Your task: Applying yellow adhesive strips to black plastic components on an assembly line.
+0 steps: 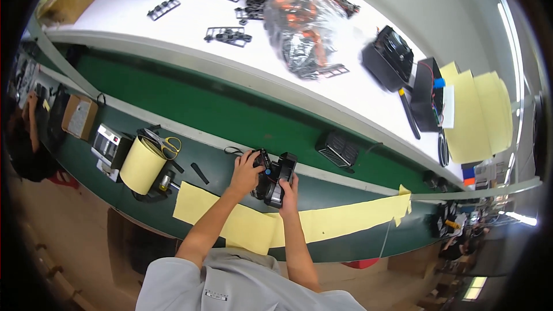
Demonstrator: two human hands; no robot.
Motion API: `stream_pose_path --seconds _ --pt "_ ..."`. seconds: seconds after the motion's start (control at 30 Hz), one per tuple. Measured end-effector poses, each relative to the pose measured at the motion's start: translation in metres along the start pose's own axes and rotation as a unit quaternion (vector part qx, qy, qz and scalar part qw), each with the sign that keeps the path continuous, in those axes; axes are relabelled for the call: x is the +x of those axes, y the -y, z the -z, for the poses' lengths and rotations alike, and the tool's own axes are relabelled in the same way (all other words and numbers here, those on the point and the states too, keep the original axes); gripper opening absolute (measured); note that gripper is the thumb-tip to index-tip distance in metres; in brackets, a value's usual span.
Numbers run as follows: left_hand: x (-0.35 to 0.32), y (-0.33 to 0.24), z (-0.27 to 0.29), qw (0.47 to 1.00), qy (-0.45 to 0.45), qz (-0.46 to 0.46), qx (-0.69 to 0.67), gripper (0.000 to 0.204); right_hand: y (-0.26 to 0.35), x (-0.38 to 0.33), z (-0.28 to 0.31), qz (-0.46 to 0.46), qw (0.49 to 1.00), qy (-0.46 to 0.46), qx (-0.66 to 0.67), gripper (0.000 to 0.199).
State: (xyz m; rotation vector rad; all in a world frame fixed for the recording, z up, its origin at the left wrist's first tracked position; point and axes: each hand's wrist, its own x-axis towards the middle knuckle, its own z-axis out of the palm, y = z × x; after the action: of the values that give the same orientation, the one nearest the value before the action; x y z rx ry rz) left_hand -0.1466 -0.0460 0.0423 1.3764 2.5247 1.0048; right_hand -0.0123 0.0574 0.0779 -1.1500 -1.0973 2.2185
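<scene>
Over the dark green bench, both hands are at a black plastic housing (pixel 286 165) with a small blue part and thin wires showing at its left side. My right hand (pixel 290 193) grips the housing by its lower right edge, with the thumb on its face. My left hand (pixel 246 173) has its fingers bent over the black parts at the housing's left side; its fingertips are partly hidden, so what exactly they pinch is unclear. Beneath my forearms lies a long yellow paper strip (pixel 340 219). A short black strip (pixel 199 173) rests left of my left hand.
To the left stand a yellow paper roll (pixel 143 167), scissors (pixel 169 148) and a white-and-black machine (pixel 108 145). A black vented box (pixel 337 150) sits right of the hands. The white shelf (pixel 173 34) above carries a plastic-wrapped bundle (pixel 305 29) and black housings (pixel 389 57). A person works far left.
</scene>
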Motion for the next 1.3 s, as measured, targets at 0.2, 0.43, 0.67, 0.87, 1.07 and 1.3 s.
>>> stream_pose_path --seconds 0.2,0.43,0.67,0.87,1.07,1.3 --pt "-0.004 -0.003 0.003 0.998 -0.053 0.019 -0.014 0.035 -0.002 0.027 -0.004 0.168 0.934 0.028 -0.315 0.074" --pt "-0.025 0.016 0.0 0.944 -0.154 0.196 -0.218 0.047 -0.008 0.023 -0.035 0.256 0.787 0.025 -0.561 0.079" --pt "-0.028 0.024 -0.006 0.918 -0.161 0.212 -0.292 0.05 -0.018 0.019 -0.045 0.295 0.685 0.03 -0.666 0.086" --pt "-0.029 0.028 -0.01 0.911 -0.172 0.239 -0.289 0.047 -0.021 0.013 -0.053 0.307 0.661 0.029 -0.684 0.082" --pt "-0.026 0.028 -0.01 0.897 -0.174 0.246 -0.323 0.044 -0.025 0.007 -0.055 0.311 0.65 -0.002 -0.694 0.082" --pt "-0.024 0.029 -0.01 0.886 -0.157 0.255 -0.354 0.041 -0.025 0.003 -0.052 0.313 0.651 -0.019 -0.692 0.084"
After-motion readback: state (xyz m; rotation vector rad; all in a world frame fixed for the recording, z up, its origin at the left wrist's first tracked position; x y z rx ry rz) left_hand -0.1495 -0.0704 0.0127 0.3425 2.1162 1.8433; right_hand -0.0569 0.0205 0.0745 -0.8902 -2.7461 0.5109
